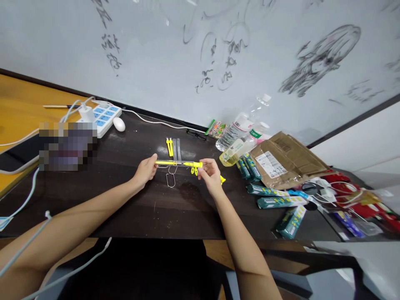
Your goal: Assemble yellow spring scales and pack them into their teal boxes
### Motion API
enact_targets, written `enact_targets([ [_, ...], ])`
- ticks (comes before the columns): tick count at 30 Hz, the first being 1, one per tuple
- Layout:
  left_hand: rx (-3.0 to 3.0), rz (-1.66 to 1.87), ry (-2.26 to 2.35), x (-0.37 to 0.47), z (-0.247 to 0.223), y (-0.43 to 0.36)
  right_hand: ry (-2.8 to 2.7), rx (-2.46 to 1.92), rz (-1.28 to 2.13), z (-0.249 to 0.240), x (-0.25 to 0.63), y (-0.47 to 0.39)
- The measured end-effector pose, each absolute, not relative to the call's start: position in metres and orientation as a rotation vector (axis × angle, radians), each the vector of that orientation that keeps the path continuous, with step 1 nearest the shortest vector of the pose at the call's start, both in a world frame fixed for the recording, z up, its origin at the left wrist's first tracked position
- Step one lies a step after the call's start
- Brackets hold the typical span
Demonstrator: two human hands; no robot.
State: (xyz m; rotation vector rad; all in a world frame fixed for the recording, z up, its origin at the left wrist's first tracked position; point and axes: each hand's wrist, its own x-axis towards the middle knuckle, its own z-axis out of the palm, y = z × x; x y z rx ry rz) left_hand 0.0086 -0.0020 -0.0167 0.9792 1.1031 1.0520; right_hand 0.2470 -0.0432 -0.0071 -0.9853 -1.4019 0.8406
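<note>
A long clear tube with yellow parts point(175, 163) is held level above the dark table. My left hand point(147, 170) is closed on its left end, and my right hand point(210, 173) pinches the yellow right end. Beyond it, short yellow pieces point(169, 147) lie beside clear tubes point(176, 146). Small yellow parts point(194, 170) show just below the held tube, near my right fingers. Another yellow piece point(222, 179) is partly hidden behind my right hand. A bent metal wire point(170, 181) rests on the table under the tube.
Bottles point(234, 133), a snack packet point(216, 128) and a cardboard package point(279, 160) stand or lie to the right. Green boxes point(291, 221) sit nearer the front. At left are a power strip point(104, 117), a white mouse point(119, 124) and cables. A whiteboard rises behind.
</note>
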Motion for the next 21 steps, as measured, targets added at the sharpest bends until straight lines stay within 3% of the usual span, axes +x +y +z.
enact_targets([
  [21,1.105,0.979,0.968,0.0084,-0.0148,-0.0052,-1.327,-1.018,0.864,-0.0072,0.2481,-0.0410],
])
